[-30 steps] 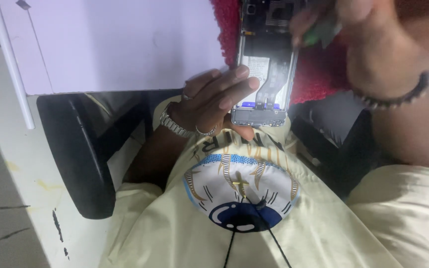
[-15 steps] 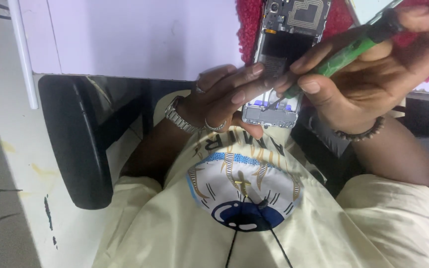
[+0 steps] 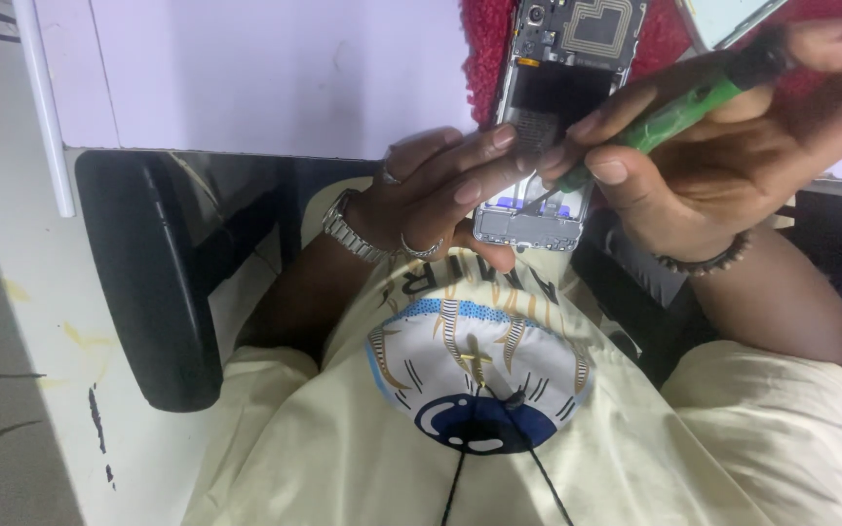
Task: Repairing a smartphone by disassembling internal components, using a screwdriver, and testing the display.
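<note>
The right hand (image 3: 733,146) has its grip closed on a green screwdriver (image 3: 679,102), tip down on the lower end of an opened phone (image 3: 548,127). Just left of it, the left hand (image 3: 440,195) clasps the phone's lower edge, over a red cloth (image 3: 484,49) on the white worktop (image 3: 275,78).

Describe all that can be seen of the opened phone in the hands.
The phone lies with its back cover off, long axis running away from the person, over the desk edge and a red mat. Dark boards, a coil pattern and a camera lens show at its far end, a silvery frame at the near end. The left hand holds its near left side; the right hand puts a green screwdriver tip into its lower part.
</note>
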